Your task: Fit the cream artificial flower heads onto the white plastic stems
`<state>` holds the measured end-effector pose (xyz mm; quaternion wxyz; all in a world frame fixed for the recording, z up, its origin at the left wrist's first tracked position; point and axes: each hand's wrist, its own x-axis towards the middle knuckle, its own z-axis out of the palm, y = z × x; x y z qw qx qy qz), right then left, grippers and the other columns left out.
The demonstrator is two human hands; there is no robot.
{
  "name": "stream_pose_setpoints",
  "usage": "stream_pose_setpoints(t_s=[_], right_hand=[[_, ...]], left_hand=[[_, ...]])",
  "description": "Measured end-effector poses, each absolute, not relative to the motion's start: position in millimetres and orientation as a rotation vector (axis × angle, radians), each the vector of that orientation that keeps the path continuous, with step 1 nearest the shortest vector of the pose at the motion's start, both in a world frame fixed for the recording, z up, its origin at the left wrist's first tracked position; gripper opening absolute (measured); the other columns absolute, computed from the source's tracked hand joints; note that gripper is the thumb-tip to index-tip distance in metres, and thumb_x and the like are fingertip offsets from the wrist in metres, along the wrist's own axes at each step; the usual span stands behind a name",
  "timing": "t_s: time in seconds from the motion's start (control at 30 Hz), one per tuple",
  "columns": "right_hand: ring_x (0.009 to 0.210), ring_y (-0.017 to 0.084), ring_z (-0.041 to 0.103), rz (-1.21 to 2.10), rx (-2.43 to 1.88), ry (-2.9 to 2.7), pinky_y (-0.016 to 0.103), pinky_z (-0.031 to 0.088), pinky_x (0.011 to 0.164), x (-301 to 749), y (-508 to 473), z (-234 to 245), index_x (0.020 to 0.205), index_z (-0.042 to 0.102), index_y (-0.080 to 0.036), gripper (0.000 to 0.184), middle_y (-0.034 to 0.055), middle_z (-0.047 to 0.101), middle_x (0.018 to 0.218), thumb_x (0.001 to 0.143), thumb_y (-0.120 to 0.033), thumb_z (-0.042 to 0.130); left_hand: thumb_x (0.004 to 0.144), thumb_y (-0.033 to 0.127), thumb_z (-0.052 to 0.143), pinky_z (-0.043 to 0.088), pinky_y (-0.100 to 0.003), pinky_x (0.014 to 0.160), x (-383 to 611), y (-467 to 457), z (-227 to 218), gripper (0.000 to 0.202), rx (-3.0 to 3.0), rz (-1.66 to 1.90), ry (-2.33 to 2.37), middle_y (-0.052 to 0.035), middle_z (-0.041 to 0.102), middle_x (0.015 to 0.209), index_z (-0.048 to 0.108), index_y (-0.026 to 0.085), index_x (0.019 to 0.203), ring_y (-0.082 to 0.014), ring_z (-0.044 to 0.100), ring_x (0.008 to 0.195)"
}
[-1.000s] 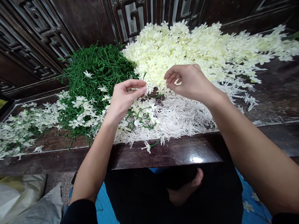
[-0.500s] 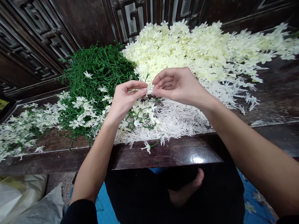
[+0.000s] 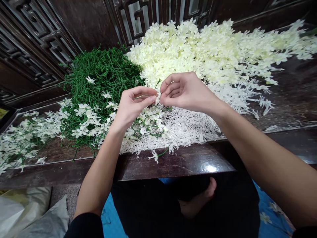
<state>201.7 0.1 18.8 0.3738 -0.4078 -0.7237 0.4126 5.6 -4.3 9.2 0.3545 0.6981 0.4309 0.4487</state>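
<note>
In the head view, my left hand (image 3: 135,102) pinches a green plastic stem (image 3: 158,83) between thumb and forefinger, its tip poking up. A small white artificial flower (image 3: 158,98) shows between the two hands. My right hand (image 3: 184,91) has its fingers curled and closed at this flower, the fingertips almost meeting those of the left. Exactly how petals and stem join is hidden by the fingers. Below the hands lie finished-looking white flowers on green stems (image 3: 146,124) and a heap of thin white stamens (image 3: 195,127).
A mound of green stems (image 3: 99,72) lies at the left, with pale yellow-white petals (image 3: 188,49) heaped behind and right. More stemmed flowers (image 3: 27,135) spread far left. The dark wooden bench (image 3: 178,165) has a carved lattice back (image 3: 136,19). Bags (image 3: 37,215) rest on the floor.
My right hand has moved slightly left, closer to the left fingertips and the flower. The left hand keeps its pinch. The view has shifted a little.
</note>
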Motion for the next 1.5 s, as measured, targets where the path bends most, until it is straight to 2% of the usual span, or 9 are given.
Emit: stream_pose_setpoints(t_s=[0.2,0.57,0.77,1.07,1.2,1.4,1.5], right_hand=[[0.064,0.019,0.070,1.078,-0.983,-1.744,0.033,0.060,0.061,199.3,2.6,17.7,0.083,0.066,-0.019,0.023,0.0005,0.070,0.065,0.068,-0.006,0.078],[0.070,0.019,0.071,1.110,-0.857,-1.649,0.037,0.063,0.070,197.3,4.8,13.4,0.076,0.065,-0.019,0.025,0.0027,0.070,0.075,0.066,-0.024,0.087],[0.077,0.020,0.070,1.129,-0.833,-1.675,0.039,0.062,0.077,199.1,6.7,13.8,0.080,0.067,-0.019,0.027,0.0036,0.071,0.080,0.065,-0.024,0.089],[0.070,0.019,0.068,1.037,-0.863,-1.678,0.039,0.062,0.072,194.8,3.1,12.2,0.074,0.066,-0.019,0.025,0.0024,0.069,0.075,0.065,-0.027,0.088],[0.074,0.020,0.068,1.052,-0.862,-1.695,0.041,0.061,0.077,197.3,3.5,13.6,0.078,0.068,-0.019,0.026,0.0042,0.070,0.080,0.067,-0.031,0.087],[0.091,0.023,0.069,1.156,-0.918,-1.780,0.045,0.059,0.092,200.1,6.6,14.2,0.099,0.071,-0.016,0.043,0.0085,0.072,0.099,0.067,-0.038,0.088],[0.087,0.024,0.070,1.200,-0.901,-1.784,0.046,0.060,0.087,197.6,6.1,11.9,0.093,0.074,-0.017,0.035,0.0082,0.074,0.092,0.072,-0.042,0.084]], left_hand=[[0.076,0.018,0.077,0.062,-0.027,0.079,6.6,-6.2,11.0,0.012,1.823,1.159,1.100,-0.0039,0.078,0.093,0.074,0.018,0.088,-0.0148,0.074,0.084],[0.077,0.019,0.078,0.063,-0.026,0.076,3.3,-2.3,7.1,0.013,1.856,1.233,1.091,-0.0043,0.077,0.093,0.073,0.017,0.089,-0.0153,0.074,0.085],[0.078,0.018,0.077,0.063,-0.028,0.078,0.7,2.1,3.2,0.013,1.870,1.328,1.095,-0.0044,0.076,0.094,0.072,0.017,0.090,-0.0147,0.073,0.084],[0.077,0.019,0.080,0.063,-0.025,0.077,2.8,-0.1,5.3,0.013,1.841,1.306,1.090,-0.0027,0.077,0.092,0.074,0.018,0.089,-0.0139,0.073,0.084],[0.075,0.021,0.082,0.064,-0.026,0.078,0.5,1.8,4.3,0.016,1.835,1.365,1.092,-0.0020,0.077,0.091,0.075,0.019,0.088,-0.0140,0.073,0.083],[0.073,0.031,0.084,0.063,-0.028,0.081,1.1,3.7,1.8,0.022,1.854,1.373,1.099,-0.0023,0.078,0.092,0.074,0.020,0.089,-0.0145,0.074,0.082],[0.072,0.031,0.084,0.063,-0.028,0.081,2.0,2.8,2.5,0.022,1.833,1.352,1.076,-0.0019,0.077,0.090,0.073,0.019,0.087,-0.0141,0.073,0.081]])
